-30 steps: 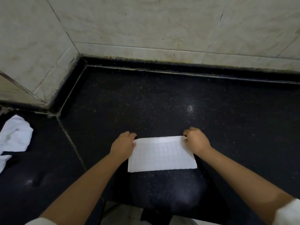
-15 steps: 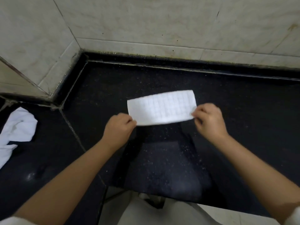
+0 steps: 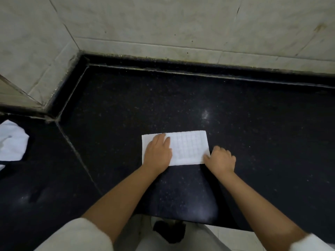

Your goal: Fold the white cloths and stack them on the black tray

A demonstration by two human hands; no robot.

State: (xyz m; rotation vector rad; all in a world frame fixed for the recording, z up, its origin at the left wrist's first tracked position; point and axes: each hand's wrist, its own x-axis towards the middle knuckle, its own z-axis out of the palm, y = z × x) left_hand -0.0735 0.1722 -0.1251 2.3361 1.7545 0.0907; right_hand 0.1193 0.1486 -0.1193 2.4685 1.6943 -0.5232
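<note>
Cloth (image 3: 188, 149), white and faintly gridded, lies as a folded rectangle on the black speckled desk (image 3: 253, 142), a little below the middle of the frame. From the head view, the only one there is, the left hand (image 3: 158, 153) lies flat on the cloth's left half, fingers straight and pressing it down, gripping nothing. The right hand (image 3: 221, 158) sits at the cloth's lower right corner with fingers curled; thumb and fingertips appear to pinch that corner, though the contact itself is small and hard to read. At the left edge of the frame a crumpled heap of white cloth (image 3: 12, 140) waits on the desk, well apart from the hands. No black tray shows anywhere here, so where the stack goes cannot be told.

What could go wrong, as I judge it: if the right hand brings its corner across for the next fold while the left palm slackens, the layers underneath may slide and the edges will end up skewed. The polished stone looks slippery, so the whole piece could skate toward the near edge of the desk, which lies just below the forearms
</note>
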